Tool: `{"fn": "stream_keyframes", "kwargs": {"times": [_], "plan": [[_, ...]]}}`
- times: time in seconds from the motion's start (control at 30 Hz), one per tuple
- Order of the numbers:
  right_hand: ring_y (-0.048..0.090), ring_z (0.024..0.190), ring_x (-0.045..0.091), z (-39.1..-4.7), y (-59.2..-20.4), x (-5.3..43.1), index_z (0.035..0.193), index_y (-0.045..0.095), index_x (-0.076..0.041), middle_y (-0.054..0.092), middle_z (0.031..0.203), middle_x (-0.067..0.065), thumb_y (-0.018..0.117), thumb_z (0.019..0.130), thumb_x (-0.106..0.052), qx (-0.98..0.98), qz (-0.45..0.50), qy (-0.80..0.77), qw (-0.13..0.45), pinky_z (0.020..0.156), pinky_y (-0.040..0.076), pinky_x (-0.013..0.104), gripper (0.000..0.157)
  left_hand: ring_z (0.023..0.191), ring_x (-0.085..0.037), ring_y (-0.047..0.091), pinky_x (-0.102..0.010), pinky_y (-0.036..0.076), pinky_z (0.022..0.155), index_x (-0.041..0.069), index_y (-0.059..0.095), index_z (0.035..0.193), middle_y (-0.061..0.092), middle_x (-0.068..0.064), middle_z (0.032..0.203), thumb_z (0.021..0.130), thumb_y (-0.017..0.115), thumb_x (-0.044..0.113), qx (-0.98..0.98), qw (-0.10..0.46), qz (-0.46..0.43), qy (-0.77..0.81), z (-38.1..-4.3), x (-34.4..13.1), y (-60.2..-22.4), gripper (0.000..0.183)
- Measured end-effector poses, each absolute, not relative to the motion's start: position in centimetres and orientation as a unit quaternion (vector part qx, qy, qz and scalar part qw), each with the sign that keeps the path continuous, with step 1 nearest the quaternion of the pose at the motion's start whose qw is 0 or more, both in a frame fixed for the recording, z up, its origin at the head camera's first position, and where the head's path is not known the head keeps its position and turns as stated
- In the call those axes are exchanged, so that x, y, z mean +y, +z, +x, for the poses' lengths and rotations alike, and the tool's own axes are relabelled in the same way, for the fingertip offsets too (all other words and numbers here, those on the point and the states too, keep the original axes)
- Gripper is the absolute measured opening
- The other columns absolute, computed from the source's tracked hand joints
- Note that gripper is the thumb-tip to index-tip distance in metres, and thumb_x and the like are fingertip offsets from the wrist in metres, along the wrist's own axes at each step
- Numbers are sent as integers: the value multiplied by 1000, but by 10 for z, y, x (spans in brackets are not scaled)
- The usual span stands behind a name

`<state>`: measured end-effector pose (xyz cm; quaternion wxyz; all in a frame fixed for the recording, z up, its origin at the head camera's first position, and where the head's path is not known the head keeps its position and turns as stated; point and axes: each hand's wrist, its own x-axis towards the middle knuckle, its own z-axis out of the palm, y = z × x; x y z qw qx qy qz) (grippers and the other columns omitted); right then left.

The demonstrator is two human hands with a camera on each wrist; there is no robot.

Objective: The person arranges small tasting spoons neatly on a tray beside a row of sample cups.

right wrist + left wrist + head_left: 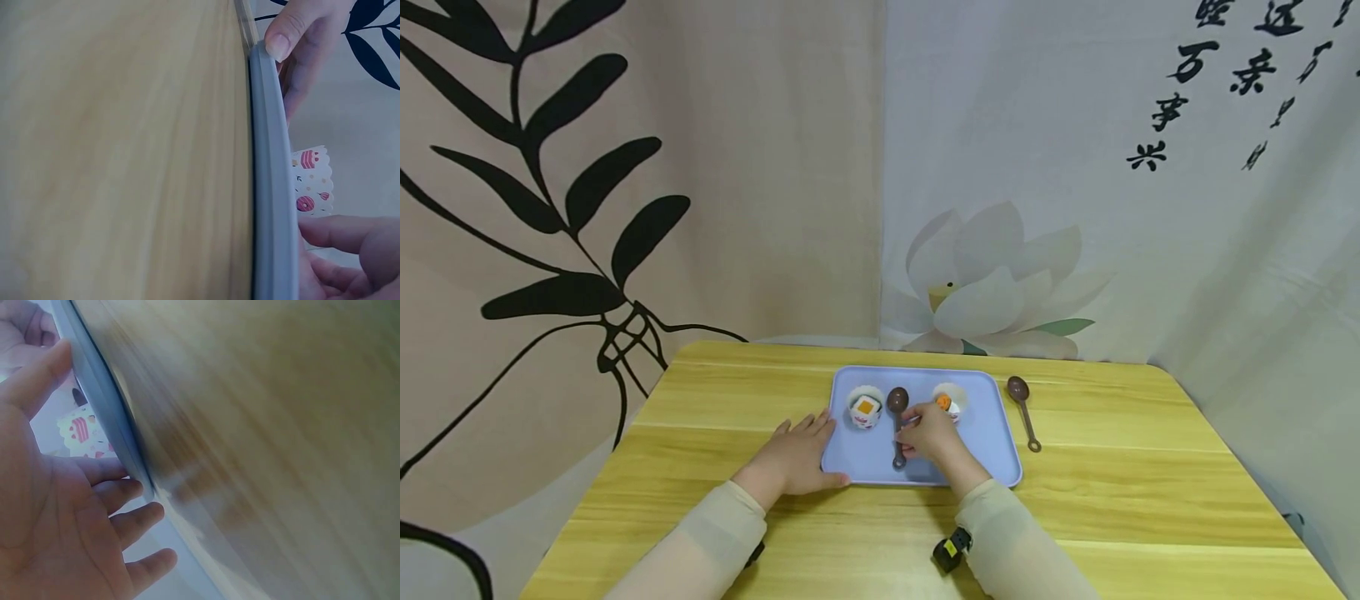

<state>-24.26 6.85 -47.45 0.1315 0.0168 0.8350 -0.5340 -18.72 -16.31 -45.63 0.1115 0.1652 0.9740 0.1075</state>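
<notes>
A pale blue tray lies on the wooden table. My left hand rests against its left front corner, fingers spread and fairly straight, thumb along the front edge. On the tray's middle lies a brown spoon, bowl toward the back. My right hand pinches at the spoon's handle; its fingertips partly cover it. To the left stands a printed paper cup with a white, orange-topped piece in it. Behind the right hand is another paper cup with an orange piece, partly hidden.
A second brown spoon lies on the table right of the tray. A printed cloth hangs behind the table's far edge. Dark wrist devices are strapped at both sleeves.
</notes>
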Motion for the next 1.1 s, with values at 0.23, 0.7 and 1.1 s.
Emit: {"fn": "stream_keyframes", "kwargs": {"times": [0.23,0.7,1.1], "plan": [[64,57,16,-242,-476,68,108,64,5,63,77,10,74,82,8,843,24,-522,130,55,59,32,29,146,-41,30,-64,21,115,-4,36,152,29,-19,161,86,68,62,973,116,166,111,-186,-162,-453,99],[65,56,17,-241,-476,70,101,62,5,61,74,11,75,81,10,839,22,-527,136,55,60,34,24,146,-42,29,-64,21,115,-5,35,152,28,-20,161,87,67,61,973,119,169,108,-185,-162,-453,98],[65,58,18,-243,-477,70,104,61,5,60,76,11,74,83,10,831,29,-535,146,56,60,35,25,146,-40,31,-63,22,115,-4,36,152,30,-19,161,85,68,63,973,118,166,106,-185,-162,-452,100]]}}
